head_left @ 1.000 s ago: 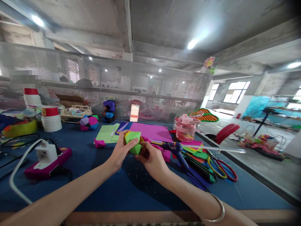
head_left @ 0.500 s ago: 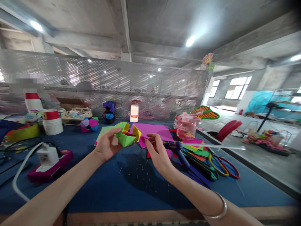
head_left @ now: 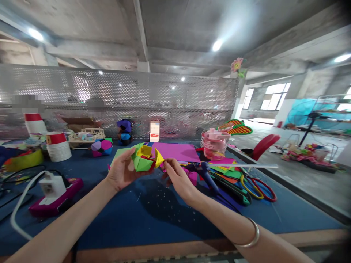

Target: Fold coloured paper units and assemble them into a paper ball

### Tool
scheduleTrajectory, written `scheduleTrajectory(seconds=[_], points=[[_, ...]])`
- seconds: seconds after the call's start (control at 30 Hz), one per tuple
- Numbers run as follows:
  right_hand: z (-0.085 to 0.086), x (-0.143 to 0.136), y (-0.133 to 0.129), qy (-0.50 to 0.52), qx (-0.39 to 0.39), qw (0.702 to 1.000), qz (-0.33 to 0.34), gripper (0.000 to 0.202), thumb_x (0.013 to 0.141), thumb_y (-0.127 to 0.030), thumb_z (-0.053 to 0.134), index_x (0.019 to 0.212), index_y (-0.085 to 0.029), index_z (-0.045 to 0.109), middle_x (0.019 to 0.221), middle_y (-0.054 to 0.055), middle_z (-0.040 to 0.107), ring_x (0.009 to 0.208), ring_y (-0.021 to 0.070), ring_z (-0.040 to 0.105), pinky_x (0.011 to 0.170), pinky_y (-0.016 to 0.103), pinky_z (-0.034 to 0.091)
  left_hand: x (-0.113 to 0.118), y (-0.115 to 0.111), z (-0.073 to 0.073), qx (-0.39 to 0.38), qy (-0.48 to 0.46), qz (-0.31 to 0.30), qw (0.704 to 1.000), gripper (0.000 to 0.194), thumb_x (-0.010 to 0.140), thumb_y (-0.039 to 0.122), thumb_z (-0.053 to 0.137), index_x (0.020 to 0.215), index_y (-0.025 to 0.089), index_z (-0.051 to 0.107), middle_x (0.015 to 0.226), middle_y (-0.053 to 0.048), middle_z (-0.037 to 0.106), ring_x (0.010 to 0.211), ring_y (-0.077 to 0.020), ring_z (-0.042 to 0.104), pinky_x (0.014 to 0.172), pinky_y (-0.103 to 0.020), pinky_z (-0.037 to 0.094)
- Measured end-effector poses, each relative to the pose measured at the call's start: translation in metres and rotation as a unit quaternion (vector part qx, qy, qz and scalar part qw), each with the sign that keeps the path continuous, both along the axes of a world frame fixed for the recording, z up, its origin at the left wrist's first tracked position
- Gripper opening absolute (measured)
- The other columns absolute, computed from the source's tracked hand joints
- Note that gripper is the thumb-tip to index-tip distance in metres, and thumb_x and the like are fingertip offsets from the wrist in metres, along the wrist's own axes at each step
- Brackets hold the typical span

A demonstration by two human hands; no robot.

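My left hand (head_left: 122,171) is closed around a partly open folded-paper ball (head_left: 143,165), made of green and yellow panels with some red showing inside. It is held above the blue table, its hollow side facing up. From the right, my right hand (head_left: 178,179) meets a yellow flap (head_left: 159,157) on the ball's edge, thumb and forefinger pinched at its tip. Beneath that hand its other fingers are curled, and whether they hold a magenta scrap I cannot tell. Just right of this hand lies a blue glue gun (head_left: 204,171) with a long clear glue stick.
Scissors (head_left: 257,188), a green utility knife (head_left: 233,188) and coloured paper sheets lie at right, near a pink jar (head_left: 215,146). A lit phone (head_left: 154,131) stands at the back. Left are a finished paper ball (head_left: 102,147), paper cups (head_left: 58,148) and a purple power strip (head_left: 56,201).
My right hand has moved left to the ball's yellow flap. The magenta paper piece at its fingertips no longer shows there. My left hand has turned the ball slightly.
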State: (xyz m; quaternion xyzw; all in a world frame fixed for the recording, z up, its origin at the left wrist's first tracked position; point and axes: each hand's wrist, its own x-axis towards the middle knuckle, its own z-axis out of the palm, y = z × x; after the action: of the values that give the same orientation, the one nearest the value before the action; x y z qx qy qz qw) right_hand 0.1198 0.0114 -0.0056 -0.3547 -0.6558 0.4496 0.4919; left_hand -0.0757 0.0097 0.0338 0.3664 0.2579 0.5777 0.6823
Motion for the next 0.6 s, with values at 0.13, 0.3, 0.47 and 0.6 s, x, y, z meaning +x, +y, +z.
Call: scheduleTrajectory(seconds=[0.13, 0.3, 0.47, 0.6], points=[[0.002, 0.002, 0.005, -0.013, 0.007, 1.0, -0.017, 0.028, 0.096, -0.044, 0.043, 0.111, -0.022, 0.052, 0.101, 0.004, 0.058, 0.075, 0.0135, 0.06, 0.05, 0.021, 0.046, 0.001, 0.004, -0.001, -0.047, -0.006, 0.026, 0.999, 0.037, 0.083, 0.047, 0.063, 0.102, 0.016, 0.072, 0.098, -0.013, 0.075, 0.084, -0.0301, 0.071, 0.073, -0.049, 0.06], [0.016, 0.02, 0.024, -0.099, 0.109, 0.986, -0.078, 0.022, 0.094, -0.029, 0.048, 0.109, -0.018, 0.059, 0.098, 0.005, 0.065, 0.084, 0.0149, 0.062, 0.073, 0.028, 0.05, -0.002, 0.012, -0.004, -0.075, -0.01, 0.049, 0.996, 0.045, 0.083, 0.052, 0.062, 0.106, 0.014, 0.069, 0.105, -0.016, 0.073, 0.09, -0.0314, 0.071, 0.073, -0.048, 0.061], [0.029, 0.041, 0.033, -0.318, 0.233, 0.915, -0.083, 0.017, 0.088, -0.011, 0.052, 0.093, -0.015, 0.068, 0.098, 0.009, 0.07, 0.094, 0.0193, 0.063, 0.085, 0.032, 0.046, -0.009, 0.018, -0.004, -0.074, 0.0, 0.063, 0.995, 0.044, 0.088, 0.051, 0.056, 0.106, 0.012, 0.068, 0.109, -0.02, 0.071, 0.091, -0.0323, 0.071, 0.072, -0.048, 0.061], [0.03, 0.047, 0.026, -0.476, 0.242, 0.845, -0.04, 0.02, 0.086, -0.018, 0.059, 0.103, -0.014, 0.069, 0.106, 0.013, 0.067, 0.103, 0.0253, 0.06, 0.091, 0.037, 0.044, -0.012, 0.018, -0.003, -0.062, 0.007, 0.074, 0.995, 0.039, 0.09, 0.044, 0.056, 0.106, 0.012, 0.068, 0.11, -0.02, 0.07, 0.092, -0.0325, 0.071, 0.072, -0.046, 0.062]])
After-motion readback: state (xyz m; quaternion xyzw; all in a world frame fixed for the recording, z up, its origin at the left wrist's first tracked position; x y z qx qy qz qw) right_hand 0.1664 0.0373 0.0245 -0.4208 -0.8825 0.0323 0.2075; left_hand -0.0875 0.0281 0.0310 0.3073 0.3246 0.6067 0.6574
